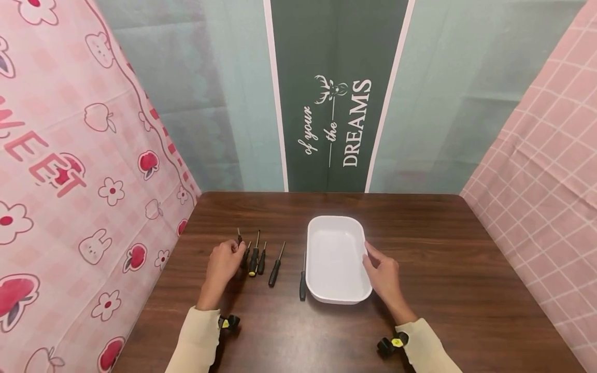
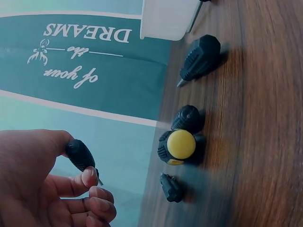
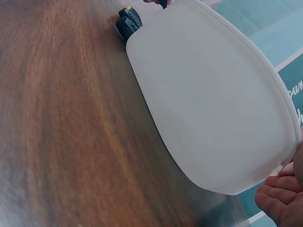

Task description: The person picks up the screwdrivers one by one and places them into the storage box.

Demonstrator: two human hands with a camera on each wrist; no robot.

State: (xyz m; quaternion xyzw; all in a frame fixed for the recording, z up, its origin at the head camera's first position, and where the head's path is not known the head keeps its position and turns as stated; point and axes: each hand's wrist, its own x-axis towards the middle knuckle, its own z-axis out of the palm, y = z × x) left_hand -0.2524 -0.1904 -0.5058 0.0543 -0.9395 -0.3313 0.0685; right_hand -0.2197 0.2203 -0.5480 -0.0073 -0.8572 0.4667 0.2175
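Fingers, left hand (image 1: pixel 226 260): thumb and fingertips pinch the held screwdriver (image 2: pixel 79 155) by its black handle.
Fingers, right hand (image 1: pixel 383 270): thumb over the right rim of the white tray (image 1: pixel 336 259), other fingers outside its wall, gripping it.
Held screwdriver: at the far left of the row of tools; in the head view its shaft points away from the person, slightly left.
White tray: right of the tools, opening upward, its long axis running from the person's side toward the far edge.
Table: dark brown wood grain with rounded far corners (image 1: pixel 434 259).
Far cloth: teal with a dark green band (image 1: pixel 336 31), white lettering including "DREAMS" and a deer's head.
Side cloths: pink prints with fruit, flowers and rabbits at left (image 1: pixel 112 217); pink with a white grid at right (image 1: pixel 541 155).
Between left hand and tray: a small dark screwdriver (image 2: pixel 171 187), a yellow-ended screwdriver (image 1: pixel 254 260), a black one close beside it (image 1: pixel 262 263), and a separate longer one (image 1: pixel 274 272), shafts pointing away from the person.
Tray's left wall: another screwdriver (image 1: pixel 302 286) lies just alongside; whether it touches, I cannot tell.
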